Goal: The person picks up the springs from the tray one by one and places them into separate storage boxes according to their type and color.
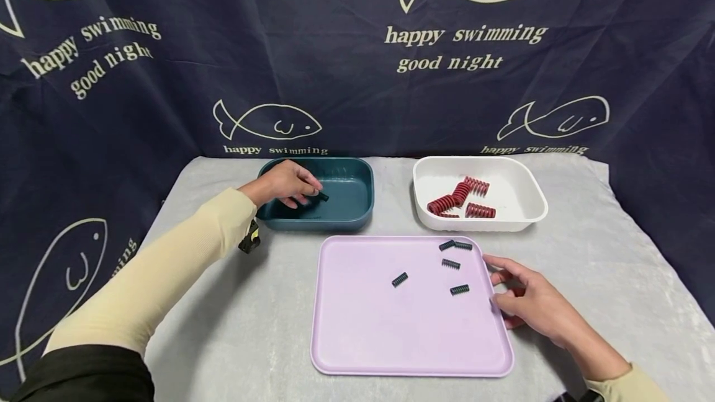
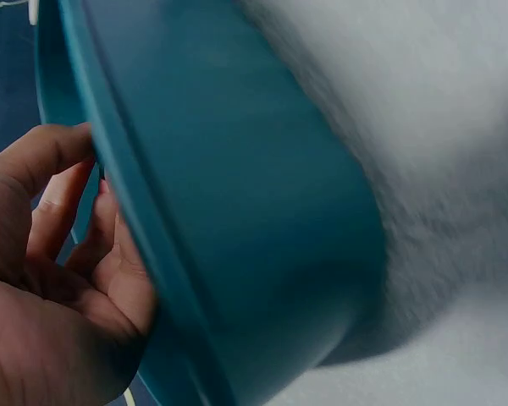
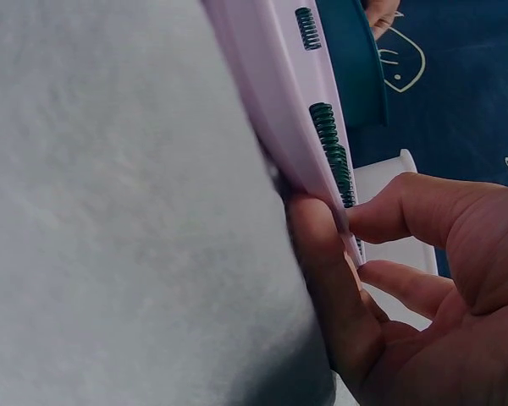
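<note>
My left hand (image 1: pixel 287 182) reaches into the teal bin (image 1: pixel 357 223), pinching a small dark spring (image 1: pixel 323 196) over its floor. In the left wrist view the bin's wall (image 2: pixel 229 169) hides the spring and some fingertips of the left hand (image 2: pixel 59 279). At the right edge of the lilac tray (image 1: pixel 391 334), my right hand (image 1: pixel 536 303) grips the rim between thumb and fingers. Several dark green springs lie on the tray, among them a lone spring (image 1: pixel 400 280) near its middle and a spring (image 1: pixel 460 290) closer to the right hand.
A white bin (image 1: pixel 516 197) behind the tray contains several red springs (image 1: pixel 480 211). Both bins stand along the back of the cloth-covered table (image 1: pixel 234 327). A dark blue curtain (image 1: pixel 357 79) with fish prints hangs behind them.
</note>
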Available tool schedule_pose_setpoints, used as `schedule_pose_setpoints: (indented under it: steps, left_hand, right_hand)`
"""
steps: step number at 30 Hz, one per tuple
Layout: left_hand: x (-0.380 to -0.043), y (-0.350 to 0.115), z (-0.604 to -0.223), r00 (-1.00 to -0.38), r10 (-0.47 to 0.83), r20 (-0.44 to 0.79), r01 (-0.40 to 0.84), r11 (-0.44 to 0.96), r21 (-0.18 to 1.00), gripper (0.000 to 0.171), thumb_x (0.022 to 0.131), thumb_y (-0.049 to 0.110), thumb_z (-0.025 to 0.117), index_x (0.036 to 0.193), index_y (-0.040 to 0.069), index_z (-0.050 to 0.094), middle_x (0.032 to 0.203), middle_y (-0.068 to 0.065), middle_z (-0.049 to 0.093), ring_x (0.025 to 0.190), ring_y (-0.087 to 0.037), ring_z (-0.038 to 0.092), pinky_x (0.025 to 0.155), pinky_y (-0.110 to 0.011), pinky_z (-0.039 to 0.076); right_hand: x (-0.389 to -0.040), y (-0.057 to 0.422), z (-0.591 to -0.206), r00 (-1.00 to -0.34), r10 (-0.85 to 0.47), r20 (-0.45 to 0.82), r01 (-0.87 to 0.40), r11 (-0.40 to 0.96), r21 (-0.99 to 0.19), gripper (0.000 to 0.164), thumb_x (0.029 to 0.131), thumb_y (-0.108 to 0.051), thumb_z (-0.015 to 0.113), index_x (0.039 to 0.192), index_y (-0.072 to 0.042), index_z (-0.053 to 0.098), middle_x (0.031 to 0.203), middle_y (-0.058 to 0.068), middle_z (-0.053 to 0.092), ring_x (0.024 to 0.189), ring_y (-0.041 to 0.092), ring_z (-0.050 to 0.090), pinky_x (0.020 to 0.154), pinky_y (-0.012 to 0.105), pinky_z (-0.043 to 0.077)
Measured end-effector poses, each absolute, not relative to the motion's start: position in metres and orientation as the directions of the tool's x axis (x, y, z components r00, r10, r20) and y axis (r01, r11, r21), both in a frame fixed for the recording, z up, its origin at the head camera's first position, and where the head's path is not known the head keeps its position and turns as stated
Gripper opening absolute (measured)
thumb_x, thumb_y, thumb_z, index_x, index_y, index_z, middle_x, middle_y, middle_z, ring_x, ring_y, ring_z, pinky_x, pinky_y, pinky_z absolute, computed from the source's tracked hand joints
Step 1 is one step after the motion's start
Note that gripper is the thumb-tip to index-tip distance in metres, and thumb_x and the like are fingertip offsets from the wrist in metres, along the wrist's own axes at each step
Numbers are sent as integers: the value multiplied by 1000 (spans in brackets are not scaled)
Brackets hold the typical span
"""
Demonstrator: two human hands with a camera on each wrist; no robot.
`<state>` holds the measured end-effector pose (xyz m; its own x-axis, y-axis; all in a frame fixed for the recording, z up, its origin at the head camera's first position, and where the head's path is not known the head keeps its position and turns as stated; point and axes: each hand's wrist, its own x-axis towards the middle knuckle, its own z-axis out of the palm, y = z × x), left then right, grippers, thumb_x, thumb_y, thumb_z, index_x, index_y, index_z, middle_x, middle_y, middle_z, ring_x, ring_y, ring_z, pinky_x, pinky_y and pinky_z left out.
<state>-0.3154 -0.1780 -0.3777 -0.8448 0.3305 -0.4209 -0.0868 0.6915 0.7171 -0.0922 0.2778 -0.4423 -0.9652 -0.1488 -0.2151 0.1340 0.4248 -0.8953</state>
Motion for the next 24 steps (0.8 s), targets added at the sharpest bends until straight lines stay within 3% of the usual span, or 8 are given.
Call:
schedule_pose_setpoints:
  steps: [16, 24]
  left_hand:
    - [-319, -185, -391, -831, 289, -475, -169, 682, 711, 24, 99, 7, 67, 121, 1, 75, 116, -17, 74, 99, -33, 73, 76, -41, 63]
    - [-318, -185, -384, -842, 297, -451, -167, 651, 740, 28, 101, 9, 66, 128, 2, 72, 124, -17, 71, 103, -34, 72, 77, -41, 64]
  right_hand:
    - [-93, 275, -442, -963, -148, -226, 148, 411, -900, 74, 84, 11, 65, 153, 1, 42, 117, 23, 55, 68, 20, 61, 50, 40, 59]
    - [-92, 278, -443, -962, -143, -232, 154, 416, -896, 74, 84, 11, 65, 153, 1, 42, 116, 22, 55, 67, 20, 61, 50, 40, 59]
